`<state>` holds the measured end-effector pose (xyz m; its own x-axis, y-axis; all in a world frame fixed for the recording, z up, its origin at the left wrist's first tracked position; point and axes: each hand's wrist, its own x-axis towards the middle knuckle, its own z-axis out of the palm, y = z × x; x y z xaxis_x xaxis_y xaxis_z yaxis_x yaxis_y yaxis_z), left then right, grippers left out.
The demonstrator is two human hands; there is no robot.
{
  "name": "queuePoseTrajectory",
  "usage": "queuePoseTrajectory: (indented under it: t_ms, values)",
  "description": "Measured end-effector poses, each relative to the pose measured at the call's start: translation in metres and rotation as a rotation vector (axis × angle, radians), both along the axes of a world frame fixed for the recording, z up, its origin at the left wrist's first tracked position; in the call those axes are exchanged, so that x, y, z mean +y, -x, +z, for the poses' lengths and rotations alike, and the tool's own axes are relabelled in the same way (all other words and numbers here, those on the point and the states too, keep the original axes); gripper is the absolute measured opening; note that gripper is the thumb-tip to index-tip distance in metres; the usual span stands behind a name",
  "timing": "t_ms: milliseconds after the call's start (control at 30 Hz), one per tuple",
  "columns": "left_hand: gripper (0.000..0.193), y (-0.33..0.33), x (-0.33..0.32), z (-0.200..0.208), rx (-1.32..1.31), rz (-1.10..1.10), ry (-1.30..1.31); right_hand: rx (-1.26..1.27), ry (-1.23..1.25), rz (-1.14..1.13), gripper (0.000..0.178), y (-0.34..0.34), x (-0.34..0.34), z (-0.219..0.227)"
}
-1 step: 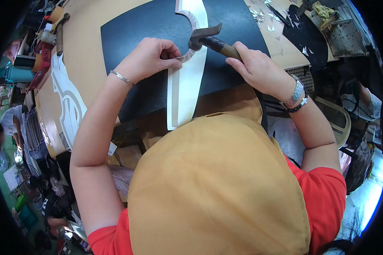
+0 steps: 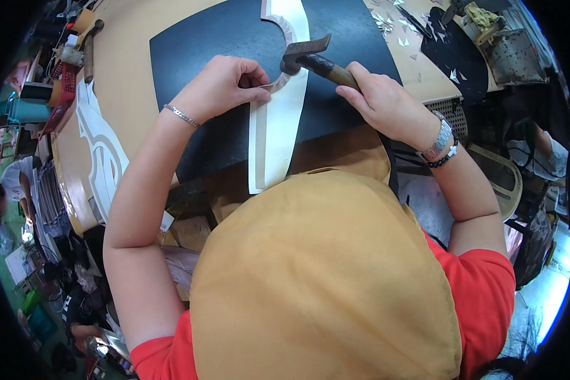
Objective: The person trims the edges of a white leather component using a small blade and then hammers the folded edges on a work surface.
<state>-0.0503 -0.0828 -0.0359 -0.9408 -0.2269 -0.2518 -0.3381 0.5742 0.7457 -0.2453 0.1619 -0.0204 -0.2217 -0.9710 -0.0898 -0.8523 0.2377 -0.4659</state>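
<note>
A long, curved white piece point(image 2: 284, 126) with a greyish folded edge lies over a black mat point(image 2: 202, 47); its near end reaches past the mat's front edge. At the inner curve, my left hand point(image 2: 231, 85) pinches the edge strip between thumb and fingers, the other fingers curled. My right hand point(image 2: 389, 104) is closed round the wooden handle of a hammer point(image 2: 304, 56). The hammer's metal head rests on or just over the curved edge, close beside my left fingertips; whether it touches cannot be told. The head hides part of that edge.
White cut pieces point(image 2: 101, 139) lie at the table's left, below another hammer point(image 2: 90, 50). At the far right are paper scraps point(image 2: 386, 25), a black sheet point(image 2: 453, 54) and a stained metal container point(image 2: 516, 57). A person point(image 2: 19, 180) is at the far left.
</note>
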Motion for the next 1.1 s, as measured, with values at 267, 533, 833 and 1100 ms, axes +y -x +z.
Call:
queuePoseTrajectory:
  t_ms: [267,533,833,1100]
  values:
    - [0.018,-0.003,-0.005,-0.006,0.21,-0.236,0.291,0.002,0.0,0.009,0.035,0.0,0.0,0.0]
    - [0.016,-0.028,0.026,-0.01,0.396,-0.267,0.9,-0.085,0.047,0.017,0.035,-0.01,-0.001,0.01]
    - [0.044,-0.052,0.062,-0.021,0.482,0.173,0.705,-0.13,0.005,0.051,0.036,-0.015,-0.011,0.011]
    - [0.07,-0.057,0.075,-0.025,0.341,0.544,0.581,-0.184,0.007,0.1,0.034,-0.028,-0.025,0.012]
